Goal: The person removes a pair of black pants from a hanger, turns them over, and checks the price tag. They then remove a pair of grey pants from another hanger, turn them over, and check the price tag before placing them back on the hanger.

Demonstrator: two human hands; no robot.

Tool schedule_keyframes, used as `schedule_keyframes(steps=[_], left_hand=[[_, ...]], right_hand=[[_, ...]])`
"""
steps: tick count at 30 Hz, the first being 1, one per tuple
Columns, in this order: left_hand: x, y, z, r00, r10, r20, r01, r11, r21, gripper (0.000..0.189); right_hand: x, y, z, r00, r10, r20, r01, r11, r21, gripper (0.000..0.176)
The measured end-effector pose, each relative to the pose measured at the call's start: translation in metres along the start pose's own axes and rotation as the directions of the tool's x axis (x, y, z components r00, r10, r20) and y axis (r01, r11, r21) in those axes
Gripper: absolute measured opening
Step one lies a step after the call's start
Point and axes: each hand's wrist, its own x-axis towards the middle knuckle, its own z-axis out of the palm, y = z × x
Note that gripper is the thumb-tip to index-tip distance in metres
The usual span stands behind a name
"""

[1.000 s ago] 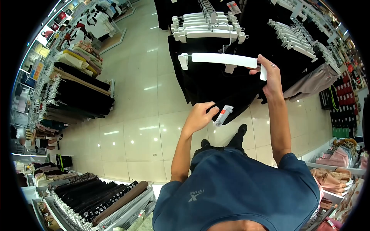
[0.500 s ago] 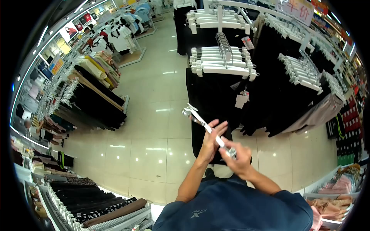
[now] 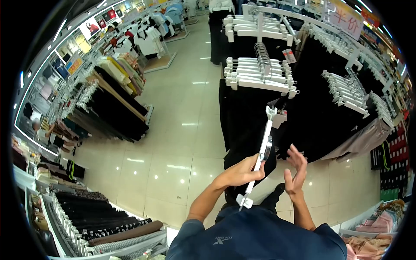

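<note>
My left hand (image 3: 238, 173) is closed around a white clip hanger (image 3: 265, 136), gripping its bar near the lower part. The hanger stands almost upright in view, with one white clip at the top and the other near my shirt. A dark, shiny piece shows beside the middle of its bar. To the right, my right hand (image 3: 296, 171) is raised with fingers spread, apart from the hanger and holding nothing. Just beyond my hands, black garments (image 3: 236, 112) hang from a row of white clip hangers (image 3: 260, 80), with tags (image 3: 281, 118) dangling beside them.
More hangers with dark garments (image 3: 346, 95) fill the rack on the right. A rack of trousers (image 3: 108, 108) stands left across a tiled aisle (image 3: 173, 125). Folded clothes hang in a low rack (image 3: 95, 225) at lower left. Another person (image 3: 45, 134) is at far left.
The hanger has swung from a leftward slant to nearly upright and moved right. My right hand has let go of it and opened, while my left hand now grips the bar.
</note>
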Motion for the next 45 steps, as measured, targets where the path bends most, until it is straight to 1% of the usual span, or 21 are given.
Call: schedule_keyframes(steps=[6, 10, 12, 14, 16, 17, 18, 20, 22, 24, 27, 28, 30, 31, 33, 34, 36, 38, 40, 43, 45], left_hand=[[0.007, 0.035, -0.001, 0.961, -0.148, 0.233, 0.114, 0.982, 0.153, 0.020], [0.015, 0.058, -0.016, 0.925, -0.200, 0.323, 0.083, 0.936, 0.342, 0.020], [0.023, 0.067, -0.028, 0.903, -0.258, 0.344, 0.073, 0.880, 0.469, 0.020], [0.028, 0.069, -0.042, 0.932, -0.198, 0.303, -0.004, 0.832, 0.555, 0.022], [0.033, 0.093, -0.051, 0.937, -0.312, 0.155, 0.038, 0.532, 0.846, 0.026], [0.037, 0.081, -0.063, 0.962, -0.198, 0.191, -0.051, 0.553, 0.832, 0.027], [0.040, 0.070, -0.074, 0.971, -0.079, 0.224, -0.142, 0.562, 0.815, 0.028], [0.045, 0.064, -0.088, 0.962, -0.061, 0.265, -0.189, 0.550, 0.813, 0.033], [0.044, 0.061, -0.091, 0.977, 0.049, 0.208, -0.207, 0.469, 0.859, 0.029], [0.046, 0.066, -0.093, 0.989, 0.050, 0.140, -0.146, 0.497, 0.856, 0.024], [0.051, 0.077, -0.098, 0.989, 0.036, 0.143, -0.141, 0.529, 0.837, 0.021], [0.052, 0.079, -0.098, 0.989, 0.059, 0.138, -0.149, 0.514, 0.845, 0.020], [0.054, 0.088, -0.094, 0.996, -0.068, 0.056, -0.020, 0.439, 0.898, 0.020], [0.053, 0.083, -0.094, 0.995, 0.101, 0.019, -0.057, 0.388, 0.920, 0.021], [0.048, 0.068, -0.094, 0.902, 0.431, -0.027, -0.099, 0.266, 0.959, 0.022], [0.047, 0.064, -0.092, 0.851, 0.510, -0.123, -0.064, 0.334, 0.940, 0.024], [0.044, 0.039, -0.086, 0.466, 0.857, -0.219, 0.006, 0.245, 0.970, 0.026], [0.036, -0.007, -0.088, 0.186, 0.933, -0.307, 0.080, 0.297, 0.952, 0.032], [0.030, -0.049, -0.085, 0.136, 0.837, -0.530, 0.015, 0.533, 0.846, 0.036], [0.038, -0.126, -0.087, 0.264, 0.567, -0.780, 0.051, 0.800, 0.598, 0.040], [0.042, -0.164, -0.081, 0.386, 0.406, -0.828, 0.102, 0.874, 0.475, 0.056]], right_hand=[[0.063, -0.031, -0.030, 0.901, -0.362, 0.240, 0.431, 0.813, -0.392, 0.074], [0.099, -0.048, -0.037, 0.795, -0.475, 0.377, 0.605, 0.663, -0.440, 0.077], [0.115, -0.062, -0.044, 0.786, -0.318, 0.530, 0.599, 0.602, -0.528, 0.066], [0.126, -0.053, -0.049, 0.765, -0.229, 0.602, 0.601, 0.590, -0.539, 0.034], [0.137, -0.053, -0.052, 0.704, 0.000, 0.710, 0.537, 0.655, -0.532, 0.025], [0.144, -0.058, -0.050, 0.639, 0.161, 0.753, 0.425, 0.742, -0.519, 0.029], [0.147, -0.051, -0.049, 0.606, 0.150, 0.782, 0.376, 0.812, -0.447, 0.031], [0.154, -0.047, -0.044, 0.553, 0.159, 0.818, 0.315, 0.869, -0.382, 0.029], [0.166, -0.043, -0.040, 0.520, 0.243, 0.819, 0.148, 0.919, -0.366, 0.028], [0.177, -0.037, -0.037, 0.523, 0.265, 0.810, 0.000, 0.951, -0.310, 0.027], [0.194, -0.043, -0.028, 0.433, 0.294, 0.852, 0.092, 0.926, -0.366, 0.033], [0.197, -0.039, -0.023, 0.423, 0.253, 0.870, 0.223, 0.902, -0.370, 0.033], [0.201, -0.043, -0.010, 0.360, 0.386, 0.850, 0.098, 0.890, -0.445, 0.033], [0.203, -0.042, -0.005, 0.358, 0.353, 0.864, 0.169, 0.886, -0.432, 0.033], [0.200, -0.036, -0.002, 0.424, 0.381, 0.822, 0.074, 0.890, -0.450, 0.033], [0.201, -0.033, -0.005, 0.453, 0.400, 0.797, 0.035, 0.885, -0.464, 0.034], [0.204, -0.032, -0.014, 0.490, 0.444, 0.751, -0.082, 0.880, -0.467, 0.035], [0.209, -0.025, -0.026, 0.492, 0.471, 0.732, -0.190, 0.879, -0.438, 0.034], [0.214, -0.025, -0.038, 0.504, 0.481, 0.717, -0.254, 0.876, -0.409, 0.034], [0.218, -0.032, -0.048, 0.570, 0.447, 0.690, -0.288, 0.895, -0.341, 0.031], [0.218, -0.034, -0.055, 0.578, 0.441, 0.686, -0.324, 0.896, -0.303, 0.031]])
